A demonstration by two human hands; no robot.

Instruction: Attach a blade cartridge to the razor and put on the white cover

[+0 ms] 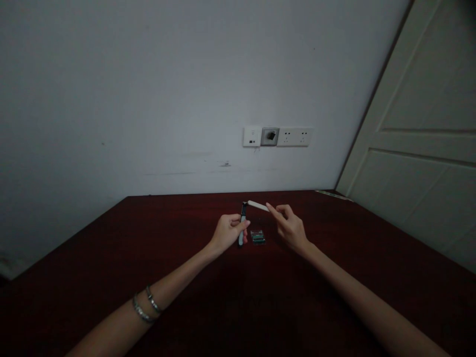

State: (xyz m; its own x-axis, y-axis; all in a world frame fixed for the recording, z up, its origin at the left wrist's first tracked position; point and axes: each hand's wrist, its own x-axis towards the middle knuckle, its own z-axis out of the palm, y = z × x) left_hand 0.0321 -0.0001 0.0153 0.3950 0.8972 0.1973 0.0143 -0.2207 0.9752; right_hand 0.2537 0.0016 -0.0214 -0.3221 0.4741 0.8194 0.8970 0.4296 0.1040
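Note:
My left hand [228, 233] is closed around a slim grey and black handle [243, 223], held nearly upright over the table. From its black top end a flat white strip [257, 205] runs to the right; whether the two parts are joined or only touching is too small to tell. My right hand [291, 228] has its fingertips on the right end of this strip, with the index finger stretched along it and the other fingers curled. Between my hands, a small clear pack with green parts [258, 236] lies on the table.
The dark red table [167, 307] reaches back to a pale wall [167, 99]. Several white sockets [293, 137] and one grey socket with a black plug [270, 136] sit on that wall. A panelled white door [420, 124] stands along the right side.

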